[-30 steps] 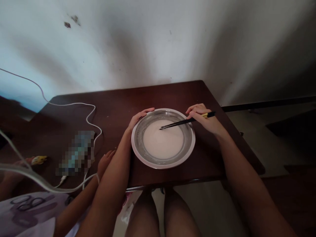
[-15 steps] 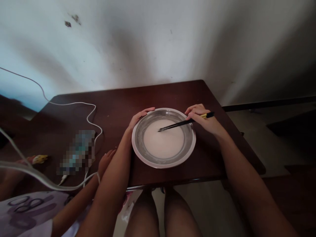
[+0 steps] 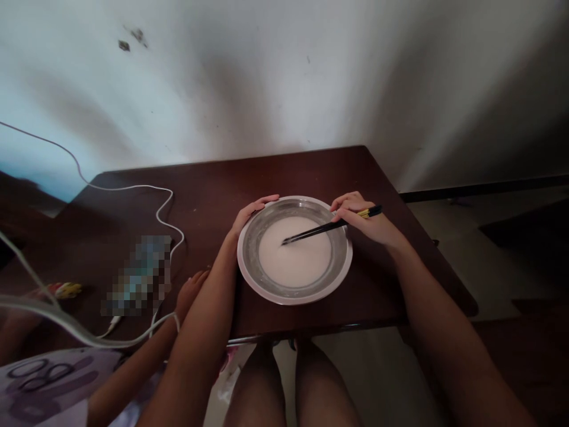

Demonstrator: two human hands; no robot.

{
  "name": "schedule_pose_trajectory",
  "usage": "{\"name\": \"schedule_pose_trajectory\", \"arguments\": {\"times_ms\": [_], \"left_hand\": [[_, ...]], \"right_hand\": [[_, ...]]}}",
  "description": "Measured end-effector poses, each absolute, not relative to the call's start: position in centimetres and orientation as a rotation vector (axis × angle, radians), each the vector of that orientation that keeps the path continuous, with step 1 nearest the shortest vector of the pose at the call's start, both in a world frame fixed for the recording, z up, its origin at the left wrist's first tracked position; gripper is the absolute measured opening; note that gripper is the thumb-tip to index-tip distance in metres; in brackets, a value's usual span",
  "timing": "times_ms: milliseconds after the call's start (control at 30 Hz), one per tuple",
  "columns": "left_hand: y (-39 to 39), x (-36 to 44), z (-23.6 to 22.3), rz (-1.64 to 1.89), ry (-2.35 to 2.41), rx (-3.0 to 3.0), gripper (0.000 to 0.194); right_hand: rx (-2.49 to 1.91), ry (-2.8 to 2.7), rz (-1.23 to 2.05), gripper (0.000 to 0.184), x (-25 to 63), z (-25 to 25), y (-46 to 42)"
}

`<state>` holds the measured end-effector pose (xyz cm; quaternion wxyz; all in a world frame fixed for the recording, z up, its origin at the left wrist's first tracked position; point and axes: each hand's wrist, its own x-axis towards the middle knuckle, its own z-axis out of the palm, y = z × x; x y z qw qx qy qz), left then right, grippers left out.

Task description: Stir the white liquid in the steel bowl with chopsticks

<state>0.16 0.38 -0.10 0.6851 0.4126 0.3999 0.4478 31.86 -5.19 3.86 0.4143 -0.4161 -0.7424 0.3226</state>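
Note:
A round metal bowl (image 3: 295, 297) with a pale pinkish rim stands on the dark wooden table (image 3: 213, 178). Milky off-white liquid (image 3: 295, 264) fills its lower part. My left hand (image 3: 253, 210) is curved around the bowl's far left rim, fingers along the edge, holding it. Over the right rim, my right hand (image 3: 358, 214) is closed on a pair of black chopsticks (image 3: 313, 230) with yellow bands near the upper ends. They slant down to the left, close together, and their tips meet the liquid left of its middle.
Another person's hand (image 3: 190, 290) rests on the table beside my left forearm. A pixelated device (image 3: 140, 279) lies there with a white cable (image 3: 171, 207). A small yellow-and-red object (image 3: 66, 290) is at far left. The wall (image 3: 284, 89) borders the table's back edge.
The chopstick tips have moved slightly left and toward me in the liquid, my right hand shifting a little left with them. My left hand and the bowl stay in place.

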Motion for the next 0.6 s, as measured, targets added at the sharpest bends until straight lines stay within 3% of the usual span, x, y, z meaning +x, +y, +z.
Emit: {"name": "schedule_pose_trajectory", "arguments": {"times_ms": [167,300,433,600], "left_hand": [[0.4,-0.1,-0.3,0.987,0.902,0.948,0.033],[0.4,-0.2,-0.3,0.993,0.917,0.943,0.031],[0.5,0.0,-0.2,0.998,0.913,0.949,0.031],[0.5,-0.1,-0.3,0.996,0.892,0.978,0.032]], "right_hand": [[-1.097,-1.713,0.659,0.035,33.1,3.8,-4.7],[-1.030,-1.720,0.803,0.042,33.5,4.4,-5.1],[-1.031,-1.844,0.918,0.033,32.5,4.6,-5.6],[-1.080,-1.839,0.806,0.029,32.1,3.9,-5.1]]}}
